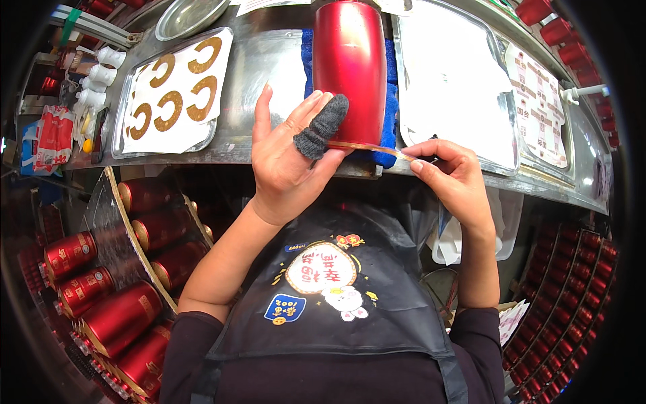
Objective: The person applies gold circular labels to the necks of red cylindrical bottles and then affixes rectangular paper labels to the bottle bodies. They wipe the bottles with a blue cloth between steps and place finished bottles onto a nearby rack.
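A shiny red bottle-like cylinder (351, 74) lies on a blue towel (390, 124), its near end at the bench's front edge. Along that near rim runs a thin gold strip (402, 154), and its loose end sticks out to the right. My right hand (454, 178) pinches this end between thumb and index finger. Fingers spread, my left hand (286, 158) rests against the cylinder's left side, with the thumb by the strip. A dark grey knitted finger cover (321, 128) wraps one of its fingers. The cylinder's far end is cut off by the frame's top.
Left on the bench is a tray (210, 135) with gold C-shaped stickers (167, 111). A sheet-covered tray (451, 87) stands right, beside a sticker sheet (538, 101). Red containers fill a wooden-edged rack (138, 229) at lower left and racks (565, 303) at right.
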Demonstrator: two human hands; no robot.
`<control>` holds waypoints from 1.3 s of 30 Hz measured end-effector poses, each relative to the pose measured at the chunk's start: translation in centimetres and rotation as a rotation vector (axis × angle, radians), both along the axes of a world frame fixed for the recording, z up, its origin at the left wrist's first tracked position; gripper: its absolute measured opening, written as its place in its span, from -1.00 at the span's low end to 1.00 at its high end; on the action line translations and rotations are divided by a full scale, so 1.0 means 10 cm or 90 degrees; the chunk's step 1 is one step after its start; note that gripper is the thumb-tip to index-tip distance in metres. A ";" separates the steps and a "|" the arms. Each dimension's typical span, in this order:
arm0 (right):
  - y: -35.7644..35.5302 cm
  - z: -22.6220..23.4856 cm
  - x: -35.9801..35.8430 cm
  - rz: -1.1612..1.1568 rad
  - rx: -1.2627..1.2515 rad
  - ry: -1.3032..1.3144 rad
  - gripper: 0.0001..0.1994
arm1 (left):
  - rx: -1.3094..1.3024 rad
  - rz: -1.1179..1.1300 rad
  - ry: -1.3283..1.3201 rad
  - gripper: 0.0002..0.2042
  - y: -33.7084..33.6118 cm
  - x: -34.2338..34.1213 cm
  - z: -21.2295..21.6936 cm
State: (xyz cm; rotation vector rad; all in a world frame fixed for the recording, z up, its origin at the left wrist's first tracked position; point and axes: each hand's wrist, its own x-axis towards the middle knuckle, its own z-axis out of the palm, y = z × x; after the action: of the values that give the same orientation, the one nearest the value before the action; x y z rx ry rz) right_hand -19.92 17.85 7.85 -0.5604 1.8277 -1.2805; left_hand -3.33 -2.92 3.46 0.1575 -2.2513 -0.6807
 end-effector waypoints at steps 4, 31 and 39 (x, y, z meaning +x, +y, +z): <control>-0.02 0.17 -0.01 0.005 -0.038 0.055 -0.95 | 0.022 0.047 -0.005 -0.64 0.06 0.17 -0.11; -0.02 -0.15 -0.01 -0.068 -0.106 0.051 -0.94 | -0.115 0.034 -0.048 -0.67 0.22 0.02 0.06; -0.13 -0.20 0.05 -0.043 -0.107 0.083 -0.94 | 0.002 0.039 0.008 -0.39 0.14 -0.16 -0.03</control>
State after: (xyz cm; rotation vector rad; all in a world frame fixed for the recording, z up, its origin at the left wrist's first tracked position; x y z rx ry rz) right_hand -19.38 16.55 5.86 -0.6929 1.8695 -1.4825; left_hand -4.92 -1.48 3.20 0.2220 -2.2249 -0.6512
